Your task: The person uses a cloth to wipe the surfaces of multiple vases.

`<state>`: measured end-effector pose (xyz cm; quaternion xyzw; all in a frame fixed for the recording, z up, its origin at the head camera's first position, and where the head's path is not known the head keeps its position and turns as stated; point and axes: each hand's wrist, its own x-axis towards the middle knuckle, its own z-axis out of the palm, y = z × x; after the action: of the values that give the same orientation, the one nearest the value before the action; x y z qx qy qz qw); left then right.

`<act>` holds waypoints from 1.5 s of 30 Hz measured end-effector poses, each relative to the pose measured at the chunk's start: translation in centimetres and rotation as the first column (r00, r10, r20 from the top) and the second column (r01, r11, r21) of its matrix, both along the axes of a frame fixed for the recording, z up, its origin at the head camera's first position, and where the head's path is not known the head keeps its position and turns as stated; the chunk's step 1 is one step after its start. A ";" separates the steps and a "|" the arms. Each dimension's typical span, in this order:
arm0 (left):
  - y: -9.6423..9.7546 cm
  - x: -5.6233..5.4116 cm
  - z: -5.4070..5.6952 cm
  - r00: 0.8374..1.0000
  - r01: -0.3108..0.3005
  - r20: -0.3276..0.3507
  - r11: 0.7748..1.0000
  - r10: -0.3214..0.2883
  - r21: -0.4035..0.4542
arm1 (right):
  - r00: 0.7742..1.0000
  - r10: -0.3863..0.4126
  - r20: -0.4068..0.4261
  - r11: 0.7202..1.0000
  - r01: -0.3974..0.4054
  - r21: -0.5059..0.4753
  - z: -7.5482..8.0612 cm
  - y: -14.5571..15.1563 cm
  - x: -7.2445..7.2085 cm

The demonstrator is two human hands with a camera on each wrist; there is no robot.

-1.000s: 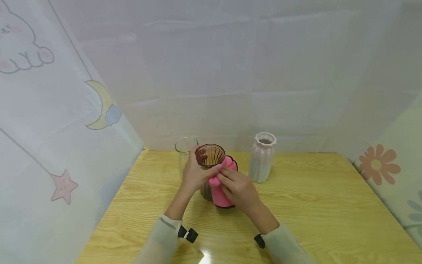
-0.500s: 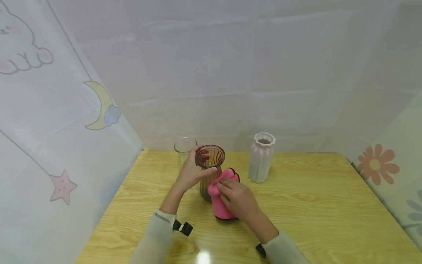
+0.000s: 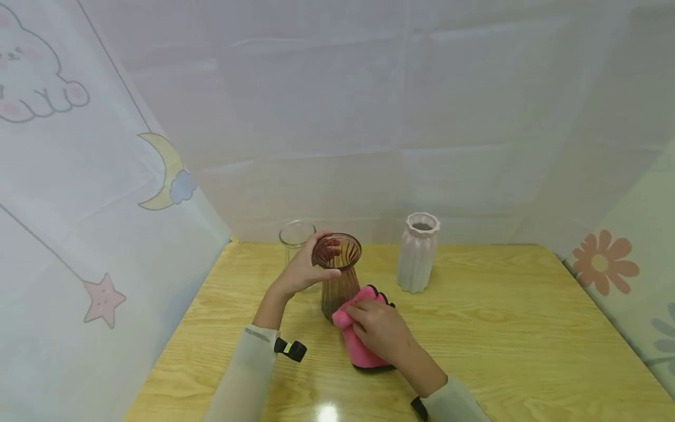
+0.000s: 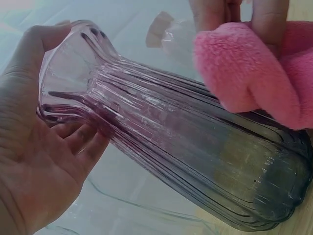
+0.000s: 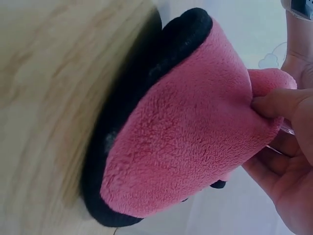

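A ribbed glass vase, purple at the flared top and smoky grey toward the base, stands at the middle of the table. My left hand grips it around the neck, thumb on the near side of the rim and fingers behind. In the left wrist view the vase shows its fluted side. My right hand pinches a bunched pink cloth with dark edging, held against the vase's lower right side. The right wrist view shows the cloth hanging down from thumb and fingers, its black border close to the tabletop.
Behind my left hand stands a clear glass vase, partly hidden. A white-pink ceramic vase with a scalloped rim is at the back right. The wooden table meets a pale fabric backdrop along its far edge.
My right hand has moved the cloth down along the vase, from near the rim to the lower side. The left hand keeps its hold at the neck, its thumb shifted slightly left.
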<state>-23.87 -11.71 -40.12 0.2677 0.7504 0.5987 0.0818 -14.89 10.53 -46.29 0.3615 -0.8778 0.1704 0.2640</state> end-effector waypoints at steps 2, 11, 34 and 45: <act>-0.1 -0.2 -0.1 1.000 0.015 0.011 1.000 -0.015 0.009 | 1.000 0.005 0.029 1.000 -0.005 0.010 0.0 0.0 0.0; 0.8 1.5 0.1 0.989 -0.148 0.016 0.987 0.147 0.068 | 0.998 0.031 -0.058 0.999 -0.033 -0.021 0.6 0.8 0.1; 4.8 4.4 -0.4 0.852 -0.523 -0.013 0.852 0.524 0.023 | 0.941 0.102 -0.324 0.971 -0.166 -0.174 2.0 1.2 -2.9; 3.4 3.3 -0.4 0.889 -0.457 -0.058 0.888 0.454 -0.046 | 0.969 0.060 -0.240 0.983 -0.100 -0.156 0.5 0.9 -2.0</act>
<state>-20.58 -8.32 -40.54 0.0956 0.8111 0.5728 -0.0703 -16.93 11.39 -45.79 0.3910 -0.8078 0.2100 0.3880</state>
